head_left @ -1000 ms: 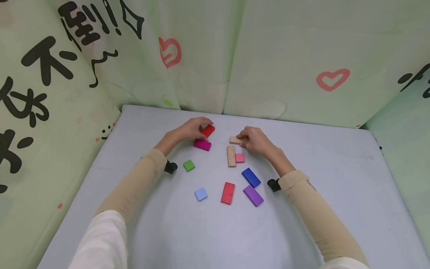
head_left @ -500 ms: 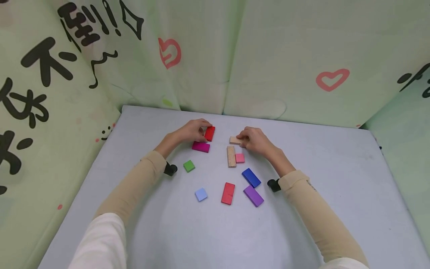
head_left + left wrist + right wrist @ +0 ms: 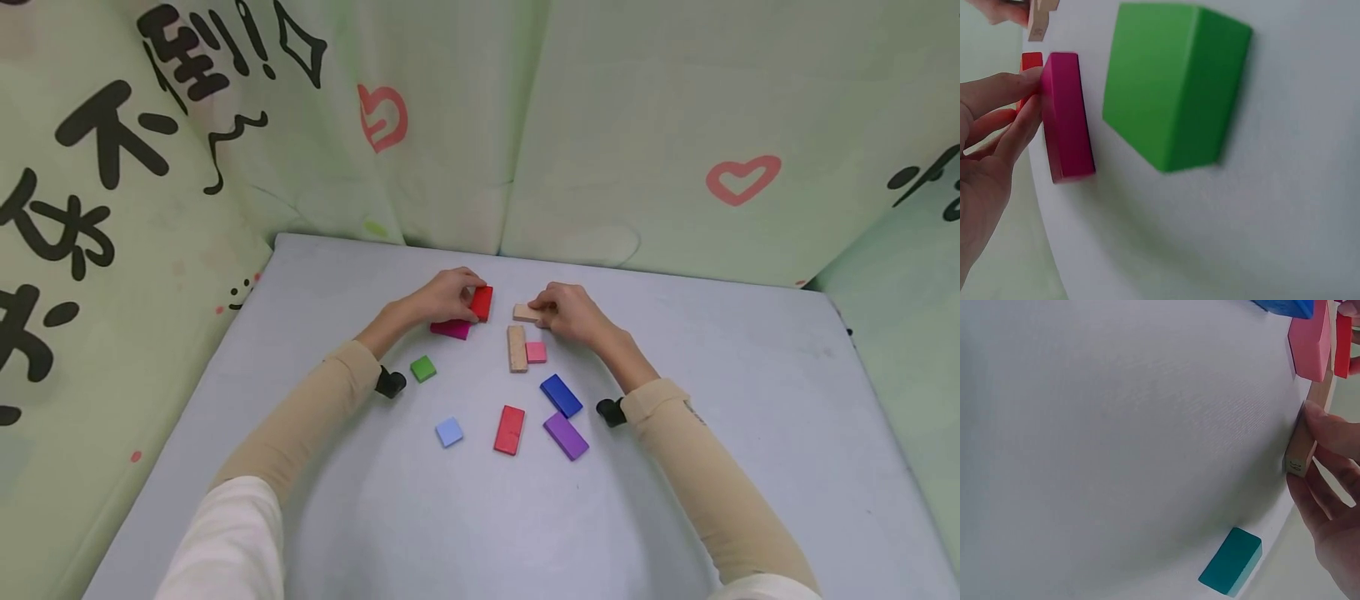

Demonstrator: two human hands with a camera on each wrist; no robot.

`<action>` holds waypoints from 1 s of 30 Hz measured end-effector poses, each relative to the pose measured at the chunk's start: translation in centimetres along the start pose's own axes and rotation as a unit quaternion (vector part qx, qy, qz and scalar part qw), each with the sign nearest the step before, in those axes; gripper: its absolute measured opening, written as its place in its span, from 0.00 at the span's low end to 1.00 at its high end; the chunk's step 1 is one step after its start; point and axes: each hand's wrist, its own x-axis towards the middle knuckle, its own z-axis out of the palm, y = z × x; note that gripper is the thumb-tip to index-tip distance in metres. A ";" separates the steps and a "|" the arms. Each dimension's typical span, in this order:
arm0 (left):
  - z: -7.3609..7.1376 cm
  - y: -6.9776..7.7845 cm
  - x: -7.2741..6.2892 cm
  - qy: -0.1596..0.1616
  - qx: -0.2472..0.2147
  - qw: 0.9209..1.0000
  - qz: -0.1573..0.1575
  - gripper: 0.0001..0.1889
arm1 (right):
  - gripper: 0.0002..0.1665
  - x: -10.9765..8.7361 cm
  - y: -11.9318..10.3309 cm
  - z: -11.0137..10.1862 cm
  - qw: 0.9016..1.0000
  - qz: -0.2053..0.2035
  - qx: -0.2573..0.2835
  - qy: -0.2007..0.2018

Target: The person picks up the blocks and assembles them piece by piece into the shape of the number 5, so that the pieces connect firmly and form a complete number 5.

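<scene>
My left hand (image 3: 448, 297) pinches a red block (image 3: 482, 303) between thumb and fingers near the table's far side. Just below that hand lies a magenta block (image 3: 451, 331), partly covered by it; the left wrist view shows the magenta block (image 3: 1069, 119) close beside the fingertips. To the right, my right hand (image 3: 573, 313) grips a plain wooden block (image 3: 524, 312) by its right end. In the right wrist view this wooden block (image 3: 1301, 447) lies flat on the table, thumb on one side and fingers on the other. A gap separates the two held blocks.
Another wooden block (image 3: 517, 349) touches a pink block (image 3: 536, 352). Nearer lie green (image 3: 423, 369), light blue (image 3: 449, 432), red (image 3: 509, 430), blue (image 3: 561, 396) and purple (image 3: 566, 437) blocks. A teal block (image 3: 1232, 561) appears only in the right wrist view. Curtains border the table.
My left hand has slid the red block rightward, closer to the wooden one, and turned it from slanted to nearly lengthwise. The magenta block shifted slightly toward me. My right hand stays put.
</scene>
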 end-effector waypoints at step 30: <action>2.3 2.3 0.5 -0.023 -0.021 0.999 -0.013 0.34 | 0.17 0.5 1.1 0.0 1.000 -0.028 0.007 0.013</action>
